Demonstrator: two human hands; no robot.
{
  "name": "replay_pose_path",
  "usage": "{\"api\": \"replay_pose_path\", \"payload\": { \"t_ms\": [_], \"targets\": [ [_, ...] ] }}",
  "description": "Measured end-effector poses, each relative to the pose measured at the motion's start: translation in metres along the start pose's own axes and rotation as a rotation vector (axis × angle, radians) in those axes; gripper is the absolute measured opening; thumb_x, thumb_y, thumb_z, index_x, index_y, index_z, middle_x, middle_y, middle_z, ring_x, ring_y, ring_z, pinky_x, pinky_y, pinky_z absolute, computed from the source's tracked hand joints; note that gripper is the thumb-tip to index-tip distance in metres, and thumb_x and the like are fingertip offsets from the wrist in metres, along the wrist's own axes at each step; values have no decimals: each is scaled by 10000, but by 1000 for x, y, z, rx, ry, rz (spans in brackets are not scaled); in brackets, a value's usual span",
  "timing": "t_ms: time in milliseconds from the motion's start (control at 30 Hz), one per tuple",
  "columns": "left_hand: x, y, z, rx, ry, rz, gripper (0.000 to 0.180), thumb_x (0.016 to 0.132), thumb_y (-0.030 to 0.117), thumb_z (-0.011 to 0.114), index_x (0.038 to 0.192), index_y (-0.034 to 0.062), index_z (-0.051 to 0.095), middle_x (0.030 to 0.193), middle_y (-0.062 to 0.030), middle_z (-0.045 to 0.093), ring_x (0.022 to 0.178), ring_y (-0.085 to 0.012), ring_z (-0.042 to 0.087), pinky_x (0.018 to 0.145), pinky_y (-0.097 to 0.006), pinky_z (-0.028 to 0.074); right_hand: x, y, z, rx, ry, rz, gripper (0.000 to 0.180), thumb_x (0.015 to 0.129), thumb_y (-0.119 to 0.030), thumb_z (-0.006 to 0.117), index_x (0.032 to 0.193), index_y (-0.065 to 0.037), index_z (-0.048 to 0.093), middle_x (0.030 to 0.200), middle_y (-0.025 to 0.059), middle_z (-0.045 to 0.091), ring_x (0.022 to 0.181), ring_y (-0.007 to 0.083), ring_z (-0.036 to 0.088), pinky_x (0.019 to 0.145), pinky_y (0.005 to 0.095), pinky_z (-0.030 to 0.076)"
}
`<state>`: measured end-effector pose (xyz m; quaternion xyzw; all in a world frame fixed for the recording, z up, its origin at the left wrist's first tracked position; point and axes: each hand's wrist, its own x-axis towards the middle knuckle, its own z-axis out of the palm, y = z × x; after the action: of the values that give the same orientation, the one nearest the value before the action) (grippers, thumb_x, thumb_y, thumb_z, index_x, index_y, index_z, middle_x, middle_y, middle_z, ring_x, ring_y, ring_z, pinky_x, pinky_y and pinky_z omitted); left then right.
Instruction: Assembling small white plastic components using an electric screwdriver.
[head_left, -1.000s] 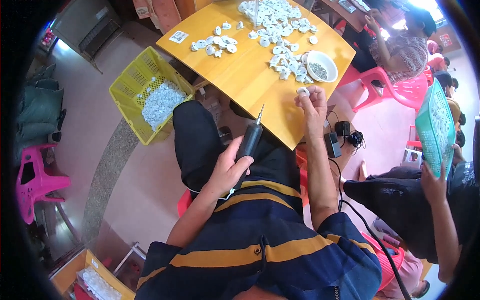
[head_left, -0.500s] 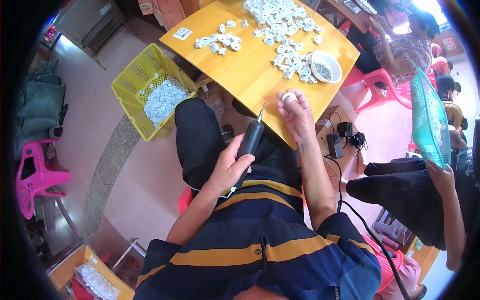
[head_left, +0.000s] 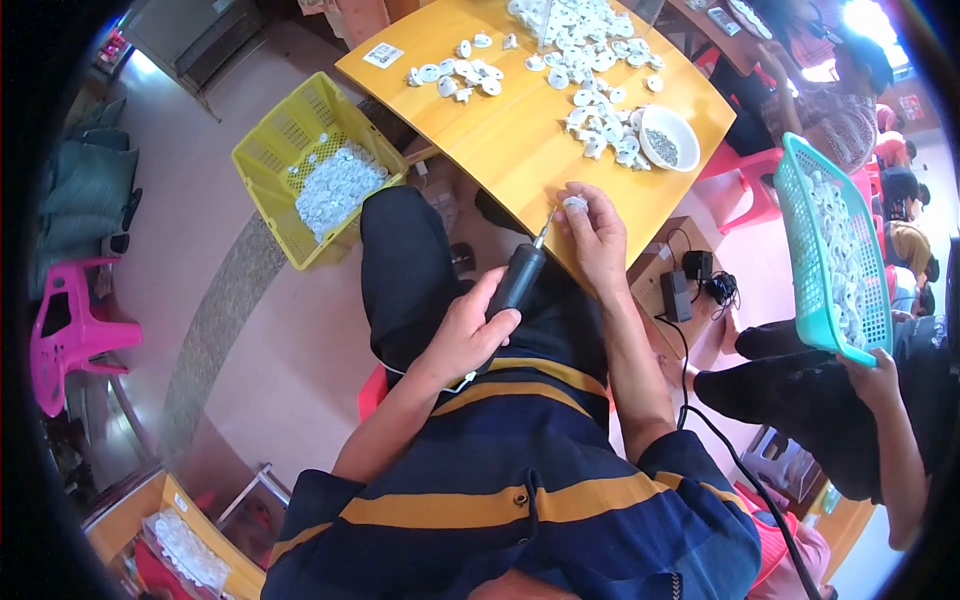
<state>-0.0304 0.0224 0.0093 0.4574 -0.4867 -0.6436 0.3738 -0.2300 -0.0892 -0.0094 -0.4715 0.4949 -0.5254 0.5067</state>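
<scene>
Since a moment ago our right hand (head_left: 598, 235) has drawn the small white part (head_left: 575, 204) back to the table (head_left: 520, 150) edge, pinched in closed fingers, while our left hand (head_left: 470, 335), wrapped around the black electric screwdriver (head_left: 515, 285), should keep its bit square to the part.

My table (head_left: 520, 150) is smooth, shiny yellow wood. The little white parts (head_left: 590, 30) look like hard plastic. My black tool (head_left: 512, 290) is matt plastic with a thin metal tip. My striped shirt (head_left: 520, 500) is soft cloth.
</scene>
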Motion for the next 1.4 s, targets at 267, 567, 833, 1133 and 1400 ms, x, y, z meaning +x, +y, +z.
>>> {"api": "replay_pose_path", "payload": {
  "t_ms": [267, 567, 833, 1133, 1400],
  "targets": [
    [1, -2, 0, 34, -25, -16, 546, 936, 127, 594, 1451, 24, 444, 837, -89, 619, 679, -180, 663, 674, -341, 543, 4, 9, -12, -55, -79, 20, 209, 997, -43, 640, 1202, -19, 677, 921, 11, 681, 751, 66, 588, 677, 203, 473],
    [4, -7, -1, -28, -22, -18, 554, 933, 127, 592, 1452, 11, 437, 833, -93, 615, 686, -178, 662, 675, -343, 540, 3, 6, -8, -78, -80, 22, 186, 986, -48, 667, 1163, -16, 711, 883, -6, 681, 739, 52, 587, 660, 199, 470],
    [5, -5, -1, 2, -20, -32, 541, 939, 132, 583, 1447, 10, 438, 830, -93, 611, 690, -183, 665, 673, -345, 541, 3, 13, -10, -89, -88, 9, 174, 992, -59, 665, 1154, -17, 714, 868, -11, 678, 737, 46, 581, 664, 191, 461],
    [4, -10, 0, -20, -24, -31, 544, 943, 136, 584, 1454, 17, 438, 843, -85, 603, 687, -175, 663, 669, -336, 542, 0, 13, -8, -142, -85, -4, 171, 996, -66, 668, 1153, -16, 716, 876, -31, 674, 752, 34, 574, 670, 185, 455],
    [7, -7, -2, -44, -31, -47, 534, 944, 127, 595, 1444, 18, 446, 852, -85, 600, 686, -168, 664, 657, -332, 540, 5, 18, -11, -181, -96, -63, 174, 988, -46, 672, 1152, -20, 721, 894, -25, 684, 777, 36, 594, 690, 186, 475]
  ]
}}
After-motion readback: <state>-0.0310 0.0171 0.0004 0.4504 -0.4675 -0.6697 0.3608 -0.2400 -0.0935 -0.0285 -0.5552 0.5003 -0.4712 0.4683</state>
